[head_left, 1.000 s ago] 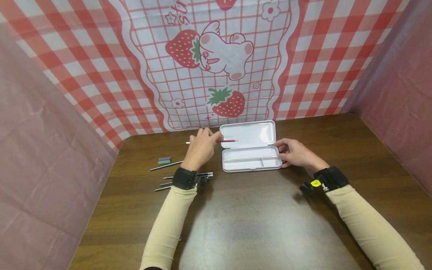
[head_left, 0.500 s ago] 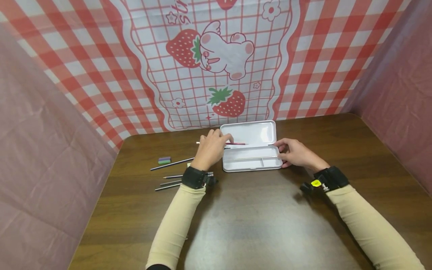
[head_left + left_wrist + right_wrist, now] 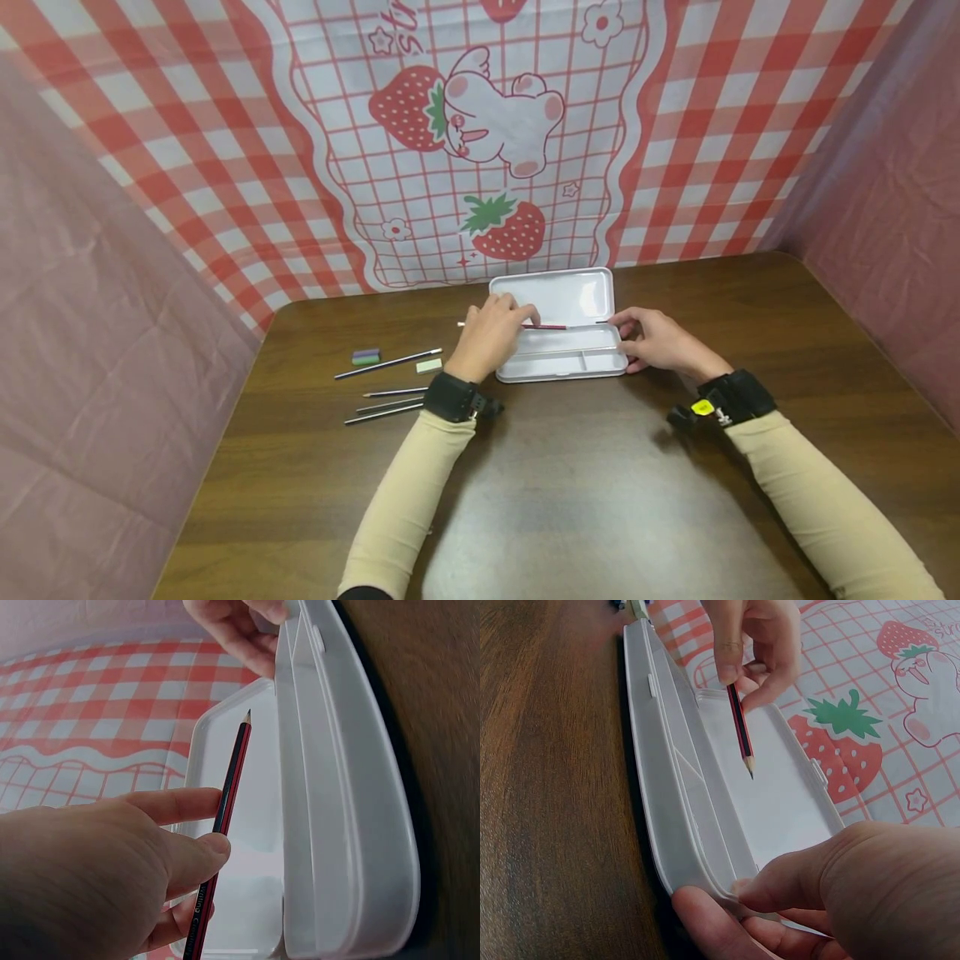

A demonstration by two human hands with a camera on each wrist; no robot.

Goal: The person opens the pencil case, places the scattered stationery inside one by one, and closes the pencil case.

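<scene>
Between thumb and fingers my left hand (image 3: 491,333) pinches a red-and-black striped pencil (image 3: 234,769), its sharpened tip pointing right in the head view. The pencil hangs over an open white pencil case (image 3: 558,377), near the hinge between lid (image 3: 555,293) and base. Divider walls split the base into compartments, and no items show inside. My right hand (image 3: 654,340) grips the right end of the base, thumb (image 3: 780,883) at the rim and fingers against the outside. The left palm and part of the pencil are hidden in the head view.
Left of the case lie a dark pencil with a white end (image 3: 388,364), a pale green eraser (image 3: 429,366) and a purple-and-green block (image 3: 365,357). Several more pencils (image 3: 386,407) lie nearer, partly behind the left wrist. A checked cloth (image 3: 495,125) hangs behind the table.
My left hand has moved right with the red-and-black pencil, from beside the case to over it. The pale green eraser has come into view. My right hand stays at the case.
</scene>
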